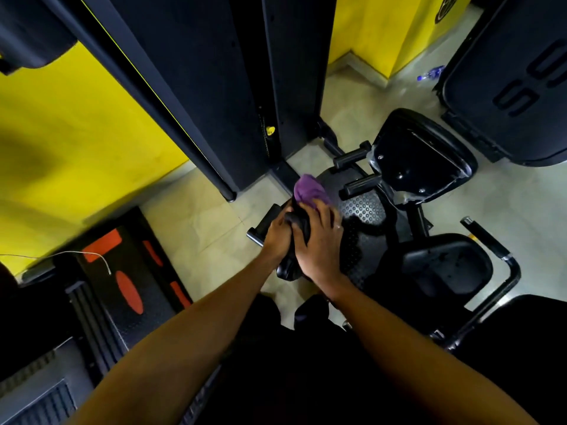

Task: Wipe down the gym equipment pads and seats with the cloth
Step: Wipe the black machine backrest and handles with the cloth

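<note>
A purple cloth (308, 191) lies bunched on the top of a narrow black pad (299, 231) in the middle of the view. My right hand (319, 243) lies over the pad with its fingertips pinching the cloth's lower edge. My left hand (277, 237) grips the pad's left side just below the cloth. To the right stand a black back pad (420, 157) seen from its bolted rear and a black seat (445, 268).
A tall dark weight-stack column (214, 87) rises ahead, with yellow walls (76, 142) on either side. Black roller handles (356, 157) stick out near the back pad. A studded footplate (362, 210) lies below. A plastic bottle (431, 73) lies on the pale floor.
</note>
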